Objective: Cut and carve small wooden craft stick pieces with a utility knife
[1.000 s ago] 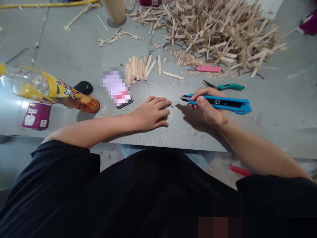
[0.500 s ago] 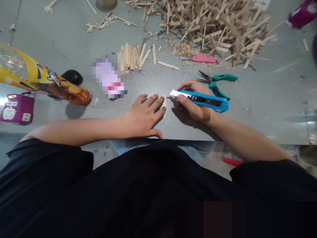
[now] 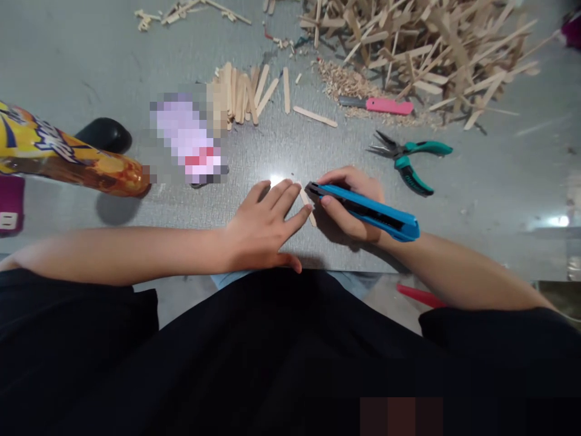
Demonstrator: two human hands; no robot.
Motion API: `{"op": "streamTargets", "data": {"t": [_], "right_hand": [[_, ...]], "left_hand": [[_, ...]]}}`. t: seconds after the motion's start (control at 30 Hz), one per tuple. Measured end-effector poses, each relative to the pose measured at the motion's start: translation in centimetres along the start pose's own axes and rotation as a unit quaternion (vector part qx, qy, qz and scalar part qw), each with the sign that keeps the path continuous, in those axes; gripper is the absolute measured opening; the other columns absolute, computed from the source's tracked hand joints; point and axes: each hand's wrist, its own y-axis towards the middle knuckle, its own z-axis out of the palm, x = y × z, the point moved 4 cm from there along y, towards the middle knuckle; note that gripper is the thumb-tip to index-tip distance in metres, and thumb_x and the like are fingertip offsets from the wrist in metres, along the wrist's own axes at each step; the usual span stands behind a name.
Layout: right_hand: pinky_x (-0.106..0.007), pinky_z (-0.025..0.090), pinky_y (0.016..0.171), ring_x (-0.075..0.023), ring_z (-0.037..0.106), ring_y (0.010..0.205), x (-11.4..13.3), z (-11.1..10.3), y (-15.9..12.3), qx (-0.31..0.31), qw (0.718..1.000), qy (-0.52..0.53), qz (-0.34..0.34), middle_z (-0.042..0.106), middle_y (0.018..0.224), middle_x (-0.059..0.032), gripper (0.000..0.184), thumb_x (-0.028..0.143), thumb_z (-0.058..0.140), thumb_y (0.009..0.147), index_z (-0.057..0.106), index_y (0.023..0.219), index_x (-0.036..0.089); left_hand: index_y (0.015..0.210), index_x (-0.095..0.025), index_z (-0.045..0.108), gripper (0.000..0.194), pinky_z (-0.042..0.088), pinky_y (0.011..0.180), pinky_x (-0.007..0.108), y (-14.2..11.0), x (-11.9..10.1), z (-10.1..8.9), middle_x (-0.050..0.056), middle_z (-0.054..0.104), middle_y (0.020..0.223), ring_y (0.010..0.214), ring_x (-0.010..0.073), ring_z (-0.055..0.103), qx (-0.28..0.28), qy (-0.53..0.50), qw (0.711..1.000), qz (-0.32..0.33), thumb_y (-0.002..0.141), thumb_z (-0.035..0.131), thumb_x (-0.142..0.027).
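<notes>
My left hand [image 3: 267,227] lies palm down with its fingers spread. Its fingertips press on a small wooden craft stick [image 3: 308,207] on the grey table [image 3: 181,209]. My right hand [image 3: 351,203] grips a blue utility knife [image 3: 372,212], thumb along its side. The front end of the knife is right at the stick, close to my left fingertips. Whether the blade touches the wood I cannot tell.
Long-nose pliers [image 3: 403,154] with green handles lie beyond my right hand. A pink knife [image 3: 388,106] rests by shavings and a heap of craft sticks [image 3: 422,42]. A row of sticks [image 3: 240,94], a phone [image 3: 186,136], a black mouse [image 3: 104,134] and a bottle [image 3: 77,151] are leftward.
My left hand has flattened and spread its fingers over the stick, which has turned aslant. My right hand has brought the knife leftward to the stick. The whole view has shifted.
</notes>
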Motion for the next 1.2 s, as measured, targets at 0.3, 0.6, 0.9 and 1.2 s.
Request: {"op": "streamTargets", "data": {"t": [0.3, 0.6, 0.9, 1.2], "right_hand": [[-0.043, 0.067, 0.075, -0.0255, 0.081, 0.084, -0.2, -0.4, -0.1, -0.009, 0.998, -0.029, -0.055, 0.086, 0.106, -0.0018, 0.024, 0.039, 0.078, 0.105, 0.079, 0.128, 0.036], [-0.036, 0.066, 0.071, -0.0208, 0.080, 0.076, 0.8, -0.2, 0.3, 0.008, 0.995, -0.059, -0.080, 0.084, 0.101, 0.0010, 0.026, 0.037, 0.079, 0.106, 0.075, 0.131, 0.037], [-0.032, 0.067, 0.069, -0.0194, 0.081, 0.076, 0.9, -0.2, 0.5, -0.002, 0.993, -0.088, -0.081, 0.087, 0.105, -0.0012, 0.023, 0.038, 0.082, 0.107, 0.077, 0.129, 0.032], [-0.033, 0.068, 0.068, -0.0201, 0.083, 0.073, 1.3, -0.2, 0.7, 0.019, 0.991, -0.095, -0.088, 0.088, 0.103, -0.0024, 0.026, 0.033, 0.083, 0.105, 0.075, 0.130, 0.031]], "left_hand": [[0.178, -0.014, 0.053, 0.129, 0.023, 0.139, 0.086, 0.3, 0.6, 0.4, 0.040, 0.028, 0.192, 0.179, 0.0674, 0.027, 0.041, -0.074, 0.996, -0.013, 0.083, 0.084, -0.096], [0.184, -0.022, 0.049, 0.137, 0.021, 0.142, 0.086, 0.3, 0.2, 0.1, 0.037, 0.023, 0.195, 0.181, 0.0655, 0.024, 0.069, -0.073, 0.994, -0.031, 0.078, 0.083, -0.101], [0.189, -0.023, 0.038, 0.125, 0.012, 0.142, 0.090, 0.4, -0.1, 0.2, 0.024, 0.026, 0.198, 0.179, 0.0645, 0.028, 0.100, -0.062, 0.991, -0.061, 0.093, 0.069, -0.097], [0.191, -0.033, 0.033, 0.126, 0.011, 0.141, 0.089, 0.5, 0.2, 0.0, 0.020, 0.028, 0.199, 0.180, 0.0632, 0.024, 0.119, -0.073, 0.989, -0.044, 0.091, 0.074, -0.095]]}}
